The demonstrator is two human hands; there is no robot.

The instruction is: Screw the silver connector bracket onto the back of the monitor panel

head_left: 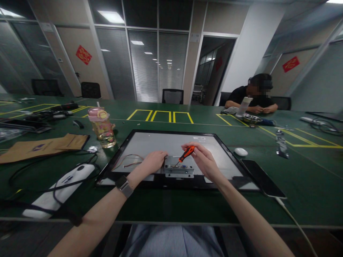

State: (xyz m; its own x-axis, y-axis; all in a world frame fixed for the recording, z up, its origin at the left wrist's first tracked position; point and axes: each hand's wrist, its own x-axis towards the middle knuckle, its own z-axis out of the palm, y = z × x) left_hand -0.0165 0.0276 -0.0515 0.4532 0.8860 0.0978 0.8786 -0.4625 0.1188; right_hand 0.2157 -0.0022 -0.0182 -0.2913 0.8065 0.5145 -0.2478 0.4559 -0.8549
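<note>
A flat panel with a black frame and silver back [171, 142] lies on the green table. Near its front edge sits a metal bracket [179, 171] with connectors on it. My right hand [203, 159] grips an orange and black screwdriver [187, 153], tilted so that its shaft points down and left to the bracket. My left hand [154, 162] touches the bracket's left side; its fingers are close together, and what they might grip is hidden. Thin wires [131, 160] lie on the panel to the left of my left hand.
A pink-lidded bottle [102, 125], a paper bag [40, 148] and a white power strip [61, 191] with black cables stand or lie at left. On the right are a phone [262, 178] and a white case [240, 152]. A person [252, 94] sits across the table.
</note>
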